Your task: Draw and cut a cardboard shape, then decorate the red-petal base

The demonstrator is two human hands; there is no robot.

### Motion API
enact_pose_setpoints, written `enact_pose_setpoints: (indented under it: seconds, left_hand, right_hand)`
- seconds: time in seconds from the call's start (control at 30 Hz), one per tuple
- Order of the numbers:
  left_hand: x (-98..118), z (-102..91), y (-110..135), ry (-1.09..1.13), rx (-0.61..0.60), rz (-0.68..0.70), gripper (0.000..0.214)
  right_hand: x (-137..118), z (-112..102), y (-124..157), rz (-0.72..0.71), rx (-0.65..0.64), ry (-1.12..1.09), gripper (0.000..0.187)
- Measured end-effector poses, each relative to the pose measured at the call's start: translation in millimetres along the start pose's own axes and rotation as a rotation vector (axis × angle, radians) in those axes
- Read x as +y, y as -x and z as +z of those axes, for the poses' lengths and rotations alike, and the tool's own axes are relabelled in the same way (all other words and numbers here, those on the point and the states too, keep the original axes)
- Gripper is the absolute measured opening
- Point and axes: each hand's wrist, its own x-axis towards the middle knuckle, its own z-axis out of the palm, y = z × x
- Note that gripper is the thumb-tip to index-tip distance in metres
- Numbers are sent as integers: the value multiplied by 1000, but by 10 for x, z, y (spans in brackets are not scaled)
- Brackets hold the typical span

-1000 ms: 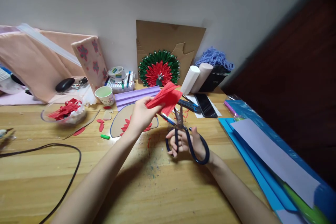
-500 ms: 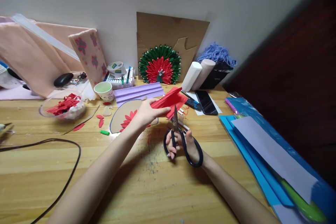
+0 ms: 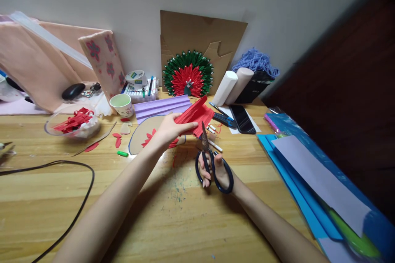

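Observation:
My left hand (image 3: 170, 128) is closed on a folded red pleated paper (image 3: 197, 114), held just above the wooden table (image 3: 173, 213). My right hand (image 3: 216, 170) grips dark blue-handled scissors (image 3: 210, 160), fingers through the loops. The blades point up and meet the paper's lower edge. Under my left hand lies a cardboard fan shape with red petals (image 3: 147, 135).
A peacock paper craft (image 3: 188, 74) leans on cardboard at the wall. Purple folded paper (image 3: 162, 107), a paper cup (image 3: 122, 104), markers (image 3: 140, 92), a bowl of red scraps (image 3: 72, 122), a phone (image 3: 242, 118), blue sheets (image 3: 308, 181) at right, a black cable (image 3: 61, 168) at left.
The scissors have closed their handles and moved up to the red paper's edge. My left hand lowered the paper slightly toward the scissors.

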Motion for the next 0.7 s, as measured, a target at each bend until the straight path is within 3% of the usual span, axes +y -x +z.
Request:
enact_pose_setpoints:
  seconds: [0.27, 0.47, 0.6, 0.7]
  left_hand:
    - [25, -103, -35, 77, 18, -6, 38]
    - [-46, -112, -83, 93, 85, 108, 38]
    - [-133, -51, -110, 148, 231, 93, 24]
    - [-220, -17, -133, 52, 391, 147, 26]
  right_hand:
    - [-40, 46, 60, -62, 77, 166, 69]
    - [-63, 78, 59, -31, 90, 206, 71]
    - [-47, 84, 74, -40, 58, 244, 71]
    - [-23, 97, 81, -30, 19, 238, 74]
